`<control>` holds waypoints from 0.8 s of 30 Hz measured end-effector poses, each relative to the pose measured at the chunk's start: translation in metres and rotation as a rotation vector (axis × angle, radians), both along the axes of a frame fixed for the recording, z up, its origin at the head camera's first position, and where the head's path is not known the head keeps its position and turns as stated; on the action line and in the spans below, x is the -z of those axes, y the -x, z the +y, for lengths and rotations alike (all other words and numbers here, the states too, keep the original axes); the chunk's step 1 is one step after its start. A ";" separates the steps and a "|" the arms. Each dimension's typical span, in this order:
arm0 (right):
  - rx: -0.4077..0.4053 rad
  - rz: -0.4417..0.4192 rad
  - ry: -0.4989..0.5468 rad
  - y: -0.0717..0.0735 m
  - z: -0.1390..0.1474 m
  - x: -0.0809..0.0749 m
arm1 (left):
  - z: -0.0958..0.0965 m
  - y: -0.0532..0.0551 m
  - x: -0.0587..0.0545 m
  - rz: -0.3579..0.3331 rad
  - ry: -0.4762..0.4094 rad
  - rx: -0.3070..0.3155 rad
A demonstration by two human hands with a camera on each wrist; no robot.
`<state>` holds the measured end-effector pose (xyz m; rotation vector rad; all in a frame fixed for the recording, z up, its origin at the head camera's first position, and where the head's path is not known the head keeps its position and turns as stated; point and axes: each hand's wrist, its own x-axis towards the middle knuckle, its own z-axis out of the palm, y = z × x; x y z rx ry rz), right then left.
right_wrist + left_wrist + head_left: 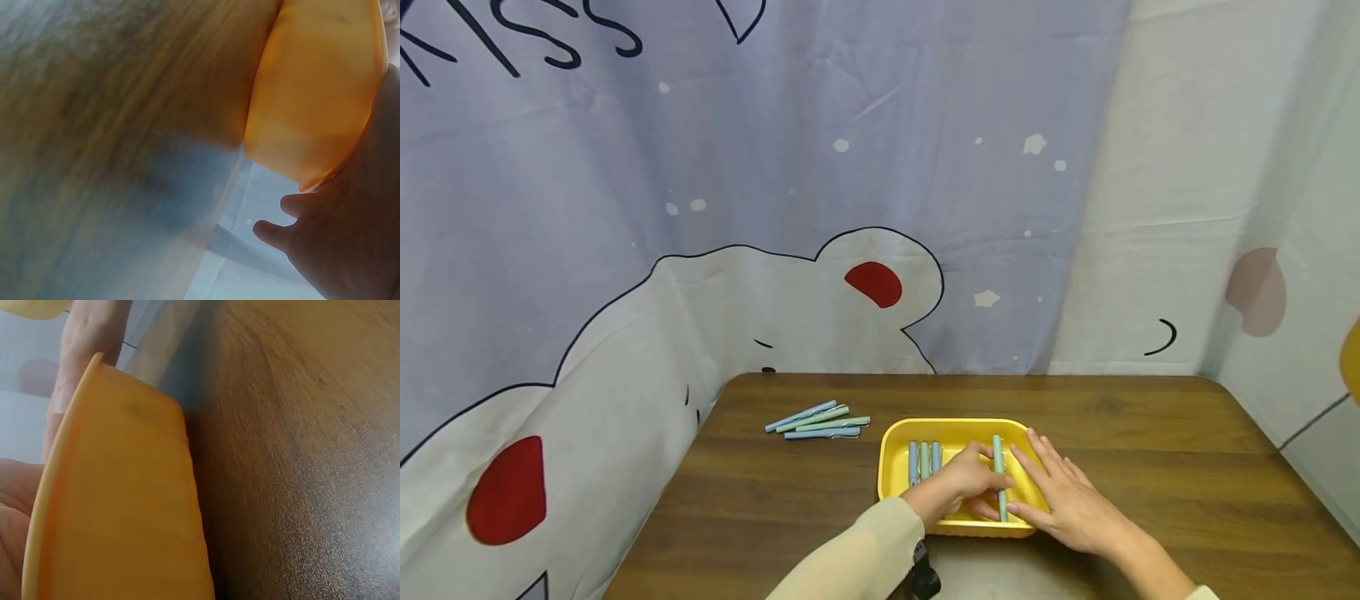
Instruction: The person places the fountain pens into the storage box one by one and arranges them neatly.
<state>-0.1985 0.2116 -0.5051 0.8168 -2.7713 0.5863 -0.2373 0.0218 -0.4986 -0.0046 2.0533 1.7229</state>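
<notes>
A yellow tray [955, 422] stands on the wooden table. Inside it my left hand [962, 482] pinches a light green pen [997, 454], which lies lengthwise in the right half. The left thumb crosses over the pen's middle. With fingers spread, my right hand [1071, 504] rests at the tray's right rim, its thumb tip near the pen's lower end. Along the tray's left side, a blue pen [913, 461], a green pen [924, 458] and another blue pen [936, 456] lie side by side, their lower ends partly hidden by the left hand. Both wrist views show mostly the tray's outer wall [131, 487].
Several blue and green pens [822, 422] lie in a loose pile on the table [760, 508], left of the tray. A printed curtain [880, 167] hangs behind the table's back edge. A black device [922, 575] is below the left sleeve.
</notes>
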 end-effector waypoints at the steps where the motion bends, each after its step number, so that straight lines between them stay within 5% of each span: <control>1: 0.001 -0.002 0.002 0.000 0.000 0.000 | 0.002 0.000 0.000 -0.004 0.007 0.000; 24: -0.004 -0.043 0.012 0.003 0.001 0.006 | 0.023 0.005 -0.002 0.023 0.264 0.018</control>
